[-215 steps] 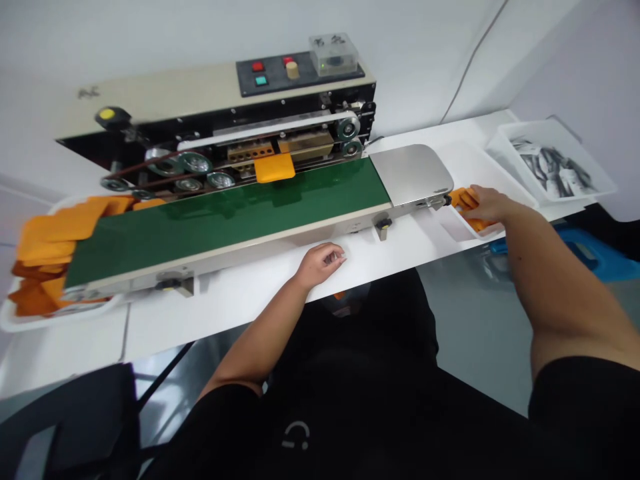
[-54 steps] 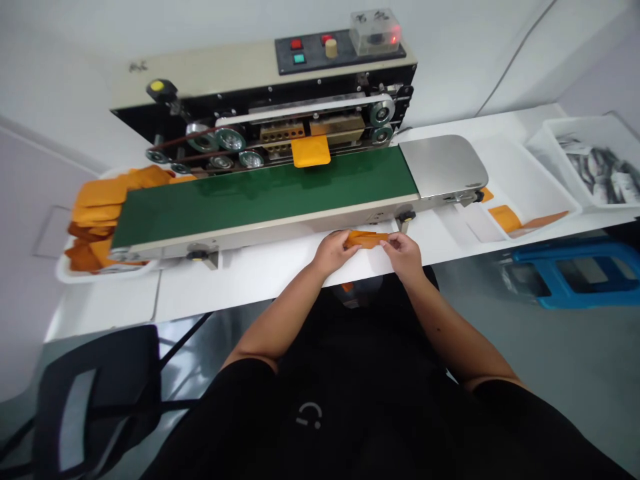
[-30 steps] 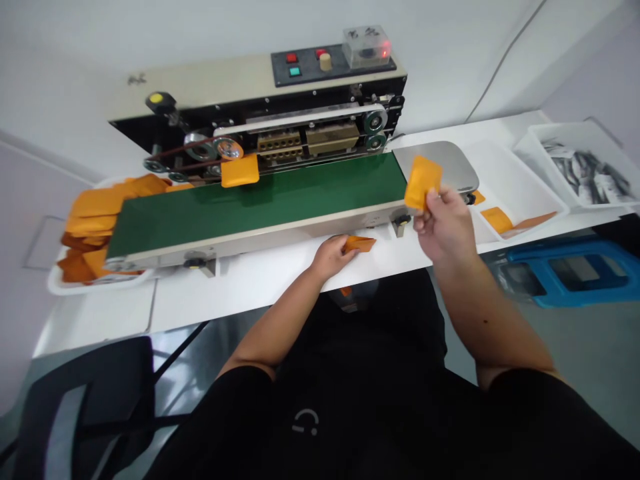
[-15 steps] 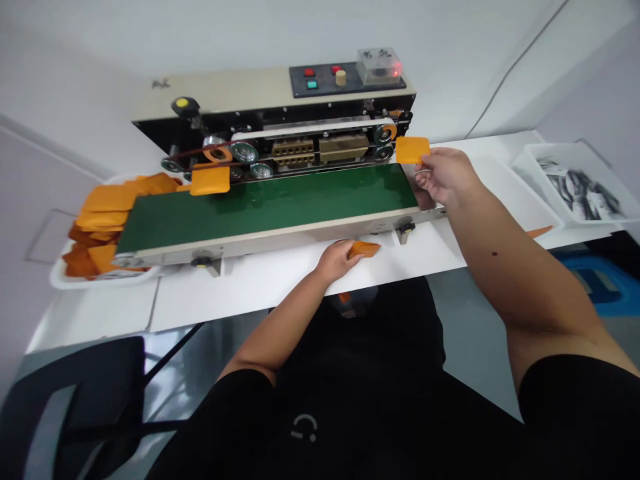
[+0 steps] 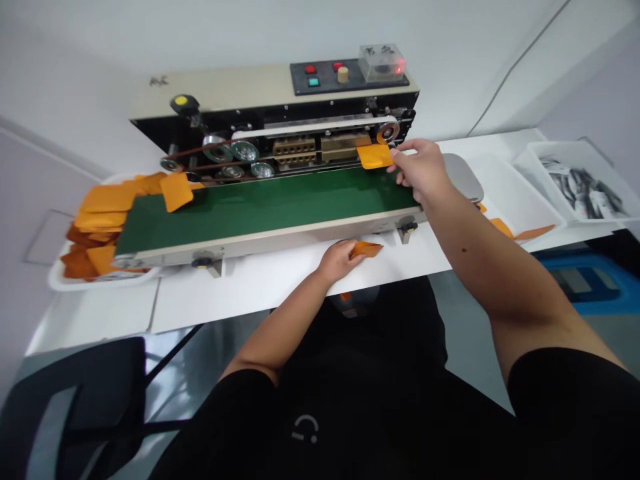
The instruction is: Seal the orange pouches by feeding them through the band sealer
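Note:
My right hand (image 5: pixel 419 168) pinches the right edge of an orange pouch (image 5: pixel 375 157), whose upper edge sits at the rollers of a band sealing machine (image 5: pixel 280 107). The pouch hangs over the right part of the green conveyor belt (image 5: pixel 270 203). On the white table in front of the machine, my left hand (image 5: pixel 340 261) is closed on another orange pouch (image 5: pixel 367 249); how many it holds I cannot tell. A further orange pouch (image 5: pixel 177 191) lies tilted at the belt's left end, touching neither hand.
At the left, a white bin (image 5: pixel 75 285) is heaped with orange pouches. To the right stand a grey plate (image 5: pixel 463 175), a white tray (image 5: pixel 520 193) with orange pouches, and a white bin (image 5: pixel 613 177) of dark packets. A chair (image 5: pixel 95 373) is at lower left.
My right hand has moved left, carrying its pouch from the machine's right end to over the belt. The other pouch has travelled left along the belt and turned. My left hand has stayed put.

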Tool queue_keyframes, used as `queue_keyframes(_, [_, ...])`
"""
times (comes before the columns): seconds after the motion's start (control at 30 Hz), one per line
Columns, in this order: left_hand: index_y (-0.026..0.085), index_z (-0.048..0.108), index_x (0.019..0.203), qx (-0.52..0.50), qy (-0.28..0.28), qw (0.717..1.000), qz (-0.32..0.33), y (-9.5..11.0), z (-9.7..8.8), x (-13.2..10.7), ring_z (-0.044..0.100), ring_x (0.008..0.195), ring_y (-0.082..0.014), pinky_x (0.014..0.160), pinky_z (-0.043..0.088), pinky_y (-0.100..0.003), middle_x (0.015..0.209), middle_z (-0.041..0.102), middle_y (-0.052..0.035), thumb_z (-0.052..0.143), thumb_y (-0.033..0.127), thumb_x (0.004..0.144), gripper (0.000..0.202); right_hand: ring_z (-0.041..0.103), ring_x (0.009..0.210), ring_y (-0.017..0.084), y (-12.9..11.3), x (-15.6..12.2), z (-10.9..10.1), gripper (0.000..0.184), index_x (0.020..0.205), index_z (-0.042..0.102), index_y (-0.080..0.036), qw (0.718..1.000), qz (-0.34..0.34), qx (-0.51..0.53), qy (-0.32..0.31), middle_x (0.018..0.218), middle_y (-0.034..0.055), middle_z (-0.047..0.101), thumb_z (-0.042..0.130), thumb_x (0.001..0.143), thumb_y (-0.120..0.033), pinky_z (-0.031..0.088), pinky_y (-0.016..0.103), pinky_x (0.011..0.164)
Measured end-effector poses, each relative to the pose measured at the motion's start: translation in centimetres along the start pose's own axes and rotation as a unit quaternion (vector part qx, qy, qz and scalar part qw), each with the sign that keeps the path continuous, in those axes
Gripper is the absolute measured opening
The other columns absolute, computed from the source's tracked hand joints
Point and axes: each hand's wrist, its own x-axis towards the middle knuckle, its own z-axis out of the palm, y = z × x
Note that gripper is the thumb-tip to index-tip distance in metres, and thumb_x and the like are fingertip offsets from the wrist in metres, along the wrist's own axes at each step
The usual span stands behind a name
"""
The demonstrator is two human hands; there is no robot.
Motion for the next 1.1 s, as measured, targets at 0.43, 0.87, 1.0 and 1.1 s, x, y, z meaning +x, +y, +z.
queue_keyframes(0.43, [0.019,0.078,0.120,-0.200,0.025,0.975,-0.088,1.2,-0.7,-0.6,0.077,0.092,-0.0225,0.081,0.058,-0.030,0.106,0.084,-0.0054,0.086,0.038,0.092,0.034,0.063,0.071,0.015,15.0,-19.2,-2.1,0.028,0.098,0.071,-0.022,0.999,-0.036,-0.033,0.010,0.086,0.0018,0.069,0.078,0.094,-0.049,0.053,0.029,0.065])
queue_keyframes(0.87, [0.018,0.081,0.115,-0.229,0.041,0.965,-0.120,1.3,-1.0,-0.8,0.076,0.095,-0.0229,0.078,0.057,-0.028,0.105,0.084,-0.0068,0.092,0.048,0.085,0.044,0.068,0.080,0.018,16.6,-19.0,-1.1,0.032,0.092,0.069,-0.022,0.996,0.028,-0.030,-0.082,0.088,0.0019,0.072,0.082,0.087,-0.051,0.055,0.029,0.070])
queue_keyframes(1.0, [0.018,0.080,0.113,-0.259,0.028,0.957,-0.128,1.8,-1.3,-0.9,0.074,0.086,-0.0205,0.075,0.056,-0.028,0.099,0.083,-0.0057,0.091,0.046,0.086,0.040,0.067,0.067,0.016,14.1,-19.9,-1.7,0.033,0.099,0.064,-0.024,0.999,0.026,0.038,-0.006,0.080,0.0000,0.071,0.079,0.090,-0.052,0.054,0.028,0.062])
queue_keyframes(1.1, [0.018,0.080,0.107,-0.243,0.032,0.961,-0.125,1.8,-1.4,-0.9,0.072,0.083,-0.0200,0.073,0.054,-0.029,0.096,0.082,-0.0049,0.091,0.044,0.086,0.035,0.055,0.051,0.013,10.1,-19.1,-3.2,0.031,0.097,0.063,-0.025,0.996,-0.015,0.089,0.027,0.066,-0.0045,0.064,0.082,0.090,-0.049,0.045,0.024,0.051])
